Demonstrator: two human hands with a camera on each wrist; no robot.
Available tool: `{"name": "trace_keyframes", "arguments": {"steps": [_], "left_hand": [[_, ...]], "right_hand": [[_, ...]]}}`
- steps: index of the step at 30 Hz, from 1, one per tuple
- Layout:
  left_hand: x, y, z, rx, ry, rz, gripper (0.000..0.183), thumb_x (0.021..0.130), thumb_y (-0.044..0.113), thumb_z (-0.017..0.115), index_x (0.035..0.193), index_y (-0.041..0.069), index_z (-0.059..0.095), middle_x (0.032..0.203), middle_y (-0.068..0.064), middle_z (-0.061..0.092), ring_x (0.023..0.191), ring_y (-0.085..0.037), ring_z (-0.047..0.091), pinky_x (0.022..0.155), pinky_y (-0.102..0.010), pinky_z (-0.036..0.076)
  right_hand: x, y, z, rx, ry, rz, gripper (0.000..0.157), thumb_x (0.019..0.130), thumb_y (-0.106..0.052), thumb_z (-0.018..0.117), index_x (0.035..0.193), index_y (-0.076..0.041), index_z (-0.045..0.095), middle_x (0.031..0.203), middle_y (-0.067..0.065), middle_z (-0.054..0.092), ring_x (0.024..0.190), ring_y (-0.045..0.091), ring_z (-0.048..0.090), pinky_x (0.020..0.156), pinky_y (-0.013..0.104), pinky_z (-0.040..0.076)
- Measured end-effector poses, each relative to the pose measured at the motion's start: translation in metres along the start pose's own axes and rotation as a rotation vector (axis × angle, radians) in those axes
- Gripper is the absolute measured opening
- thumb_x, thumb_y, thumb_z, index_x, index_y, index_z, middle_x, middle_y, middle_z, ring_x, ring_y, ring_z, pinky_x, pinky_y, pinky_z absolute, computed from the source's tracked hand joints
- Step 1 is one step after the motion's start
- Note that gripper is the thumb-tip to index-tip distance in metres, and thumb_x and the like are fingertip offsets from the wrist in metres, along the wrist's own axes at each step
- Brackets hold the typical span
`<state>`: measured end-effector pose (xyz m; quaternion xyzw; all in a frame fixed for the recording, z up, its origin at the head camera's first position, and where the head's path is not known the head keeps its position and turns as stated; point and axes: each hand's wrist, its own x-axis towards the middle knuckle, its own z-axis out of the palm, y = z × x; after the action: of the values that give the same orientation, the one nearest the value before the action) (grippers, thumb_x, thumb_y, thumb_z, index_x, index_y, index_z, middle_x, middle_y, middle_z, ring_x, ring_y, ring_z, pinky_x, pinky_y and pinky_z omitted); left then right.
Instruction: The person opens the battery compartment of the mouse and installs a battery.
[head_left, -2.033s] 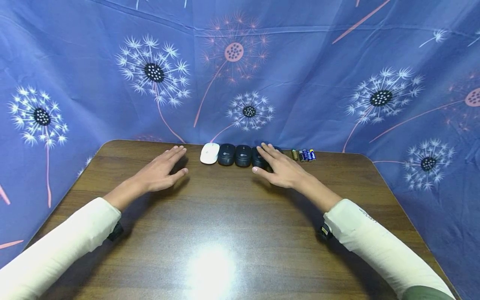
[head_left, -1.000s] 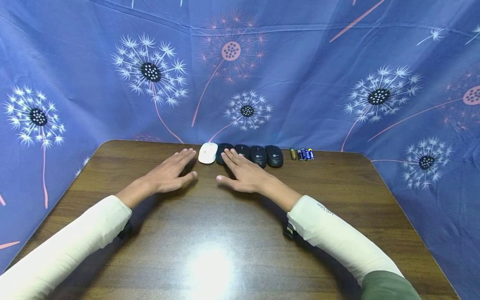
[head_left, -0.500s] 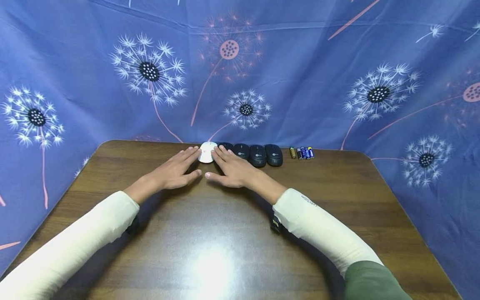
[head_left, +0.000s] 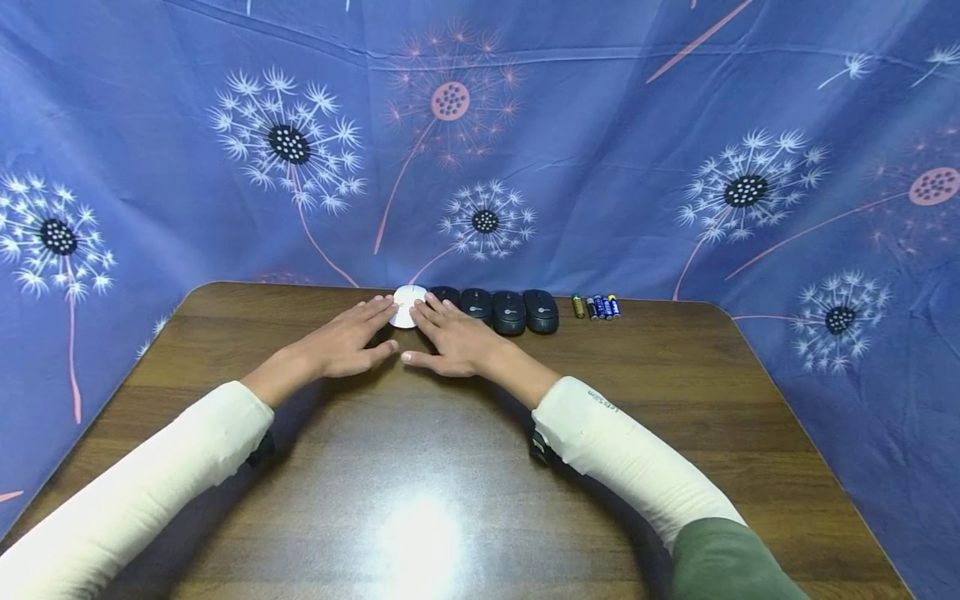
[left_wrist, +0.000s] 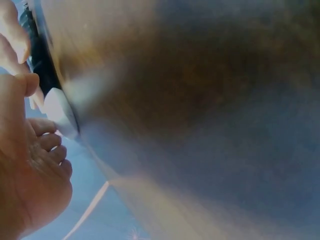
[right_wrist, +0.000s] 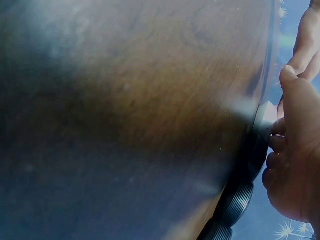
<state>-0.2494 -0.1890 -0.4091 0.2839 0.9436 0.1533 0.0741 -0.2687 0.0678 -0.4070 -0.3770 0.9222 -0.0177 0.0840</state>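
Observation:
A white computer mouse (head_left: pixel 406 310) lies at the left end of a row along the table's far edge. From its left, my left hand (head_left: pixel 337 342) reaches with fingers extended and fingertips at its side. My right hand (head_left: pixel 459 342) comes from the other side, fingers extended, its fingertips over the white mouse's right part. Whether either hand presses on it I cannot tell. Several black mice (head_left: pixel 509 313) continue the row; the nearest black mouse (head_left: pixel 448 294) is partly hidden behind my right hand. The left wrist view shows the white mouse (left_wrist: pixel 61 114) beside my left fingertips.
Several small batteries (head_left: pixel 603 307) stand right of the mice, with a gold-and-dark battery (head_left: pixel 577 306) at their left. A brown wooden table (head_left: pixel 420 442) reflects a bright light. Behind it hangs a blue cloth (head_left: pixel 600 167) with dandelion prints.
My right hand has moved left from over the black mice to the white mouse. My left hand has shifted slightly right to meet its other side. The mice have stayed in their row.

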Motion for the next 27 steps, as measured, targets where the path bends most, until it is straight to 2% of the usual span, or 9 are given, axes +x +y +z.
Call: {"name": "trace_keyframes", "arguments": {"steps": [6, 10, 17, 27], "left_hand": [[-0.001, 0.002, -0.005, 0.000, -0.020, -0.004, 0.075, 0.118, 0.040, 0.053, 0.176, -0.001, 0.029, 0.184, -0.029, 0.025, 0.173, -0.050, 0.023, 0.145, -0.067, 0.020], [-0.008, 0.005, -0.006, 0.011, -0.010, 0.014, 0.072, 0.118, 0.037, 0.054, 0.174, -0.004, 0.034, 0.181, -0.032, 0.031, 0.170, -0.053, 0.028, 0.144, -0.070, 0.024], [-0.021, 0.009, -0.003, 0.028, -0.004, 0.005, 0.074, 0.117, 0.040, 0.058, 0.174, -0.001, 0.035, 0.181, -0.031, 0.033, 0.168, -0.055, 0.032, 0.141, -0.072, 0.028], [-0.037, 0.018, 0.001, 0.061, 0.047, 0.045, 0.073, 0.115, 0.039, 0.061, 0.171, -0.003, 0.042, 0.177, -0.030, 0.041, 0.165, -0.054, 0.039, 0.139, -0.071, 0.034]], "right_hand": [[-0.005, -0.002, -0.003, -0.026, -0.011, -0.017, 0.094, 0.116, -0.072, 0.037, 0.181, -0.008, 0.015, 0.191, 0.012, 0.011, 0.179, 0.027, 0.001, 0.150, 0.040, 0.007], [-0.008, -0.005, -0.004, -0.043, -0.030, -0.040, 0.091, 0.117, -0.069, 0.038, 0.181, -0.007, 0.016, 0.191, 0.013, 0.012, 0.179, 0.026, 0.002, 0.150, 0.038, 0.006], [-0.015, -0.009, -0.003, -0.039, -0.059, -0.069, 0.086, 0.119, -0.063, 0.038, 0.181, -0.008, 0.015, 0.191, 0.009, 0.012, 0.179, 0.023, 0.004, 0.150, 0.037, 0.008], [-0.025, -0.014, -0.004, 0.011, -0.076, -0.106, 0.079, 0.122, -0.053, 0.038, 0.181, -0.006, 0.014, 0.191, 0.011, 0.011, 0.179, 0.023, 0.006, 0.150, 0.039, 0.009]]}}
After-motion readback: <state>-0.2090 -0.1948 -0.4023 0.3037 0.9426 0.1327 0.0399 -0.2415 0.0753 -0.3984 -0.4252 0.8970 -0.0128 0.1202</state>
